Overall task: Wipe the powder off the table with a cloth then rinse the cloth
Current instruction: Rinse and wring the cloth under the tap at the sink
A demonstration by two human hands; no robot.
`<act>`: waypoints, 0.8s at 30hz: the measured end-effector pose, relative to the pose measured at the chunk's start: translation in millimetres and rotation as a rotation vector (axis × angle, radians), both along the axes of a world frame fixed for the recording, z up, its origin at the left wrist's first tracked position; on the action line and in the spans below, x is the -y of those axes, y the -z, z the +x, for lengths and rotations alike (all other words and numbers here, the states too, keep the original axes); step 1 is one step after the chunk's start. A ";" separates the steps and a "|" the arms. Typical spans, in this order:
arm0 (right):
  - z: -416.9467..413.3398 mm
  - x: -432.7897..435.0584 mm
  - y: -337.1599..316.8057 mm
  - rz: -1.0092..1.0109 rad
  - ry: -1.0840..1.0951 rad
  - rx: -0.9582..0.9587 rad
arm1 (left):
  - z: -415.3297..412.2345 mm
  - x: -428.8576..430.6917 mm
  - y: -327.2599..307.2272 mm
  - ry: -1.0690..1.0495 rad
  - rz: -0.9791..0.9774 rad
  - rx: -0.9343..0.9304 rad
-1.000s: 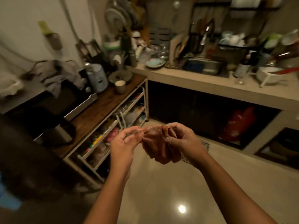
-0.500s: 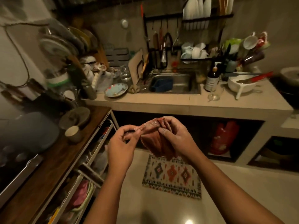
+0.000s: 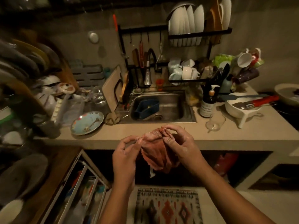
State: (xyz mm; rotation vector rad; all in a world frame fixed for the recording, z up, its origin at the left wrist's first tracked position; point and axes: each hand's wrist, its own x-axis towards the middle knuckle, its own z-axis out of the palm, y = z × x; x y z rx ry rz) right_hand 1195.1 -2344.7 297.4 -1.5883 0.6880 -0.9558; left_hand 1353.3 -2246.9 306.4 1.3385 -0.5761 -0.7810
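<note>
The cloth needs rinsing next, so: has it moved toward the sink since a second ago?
Yes. The cloth, pinched by the left hand and right hand, has come forward to the counter edge before the sink.

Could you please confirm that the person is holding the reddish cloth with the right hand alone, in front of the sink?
Not quite: the head view shows both hands on the reddish cloth, the left hand pinching its edge and the right hand gripping its bunched top, in front of the sink.
</note>
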 end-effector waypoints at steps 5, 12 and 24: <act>32.8 81.1 6.0 0.077 0.117 -0.038 | 44.5 112.2 3.1 0.134 0.031 -0.090; 67.1 183.4 30.8 0.184 0.240 -0.094 | 80.8 238.0 15.1 0.334 0.070 0.038; 127.6 358.5 57.3 0.152 0.132 -0.203 | 204.9 385.0 40.4 0.365 0.188 0.135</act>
